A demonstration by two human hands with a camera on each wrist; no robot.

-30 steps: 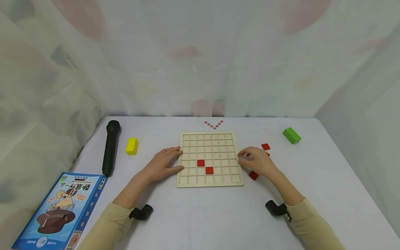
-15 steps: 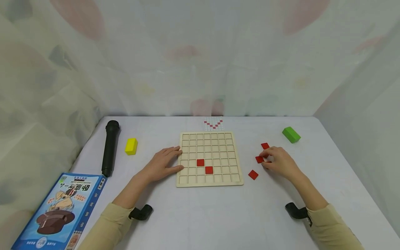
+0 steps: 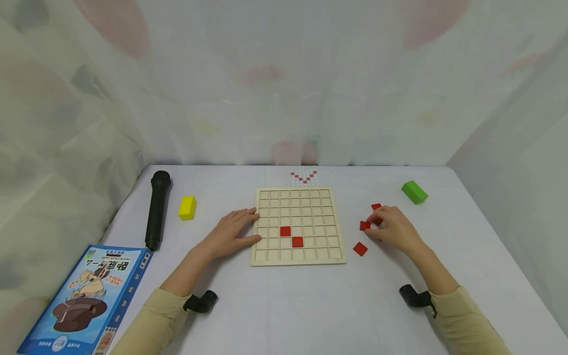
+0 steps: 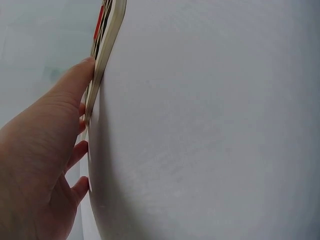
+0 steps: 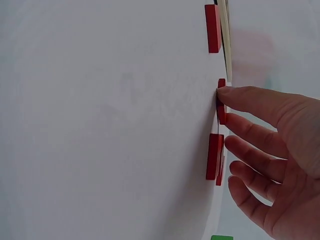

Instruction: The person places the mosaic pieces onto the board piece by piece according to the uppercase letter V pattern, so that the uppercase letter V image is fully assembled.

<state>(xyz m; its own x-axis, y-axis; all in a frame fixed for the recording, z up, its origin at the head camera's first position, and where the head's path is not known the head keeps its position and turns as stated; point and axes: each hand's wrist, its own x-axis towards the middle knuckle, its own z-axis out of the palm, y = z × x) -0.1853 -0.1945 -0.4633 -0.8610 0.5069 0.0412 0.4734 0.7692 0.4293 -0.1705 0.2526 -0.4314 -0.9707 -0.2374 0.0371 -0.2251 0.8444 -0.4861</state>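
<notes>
A wooden grid board [image 3: 310,259] lies on the table with two red square tiles seated in its cells, one [image 3: 285,231] a row above the other [image 3: 297,241]. My left hand [image 3: 232,230] rests along the board's left edge, fingers spread, the thumb [image 4: 75,82] at the rim in the left wrist view. To the right of the board, my right hand [image 3: 395,229] pinches a red square tile [image 3: 365,225] between thumb and forefinger. Other red tiles lie around it: one nearer the front [image 3: 360,249], one behind [image 3: 376,206], and one [image 5: 214,157] beside the fingers, partly covered in the head view.
A small card with a red V pattern [image 3: 304,176] lies behind the board. Left of it stand a yellow block [image 3: 187,207], a black microphone [image 3: 158,209] and a blue game box [image 3: 82,301]. A green block [image 3: 414,192] sits at the back right.
My right hand has moved from the board's right edge over to the loose red tiles and pinches one, which has shifted slightly left. The left hand and board have stayed put.
</notes>
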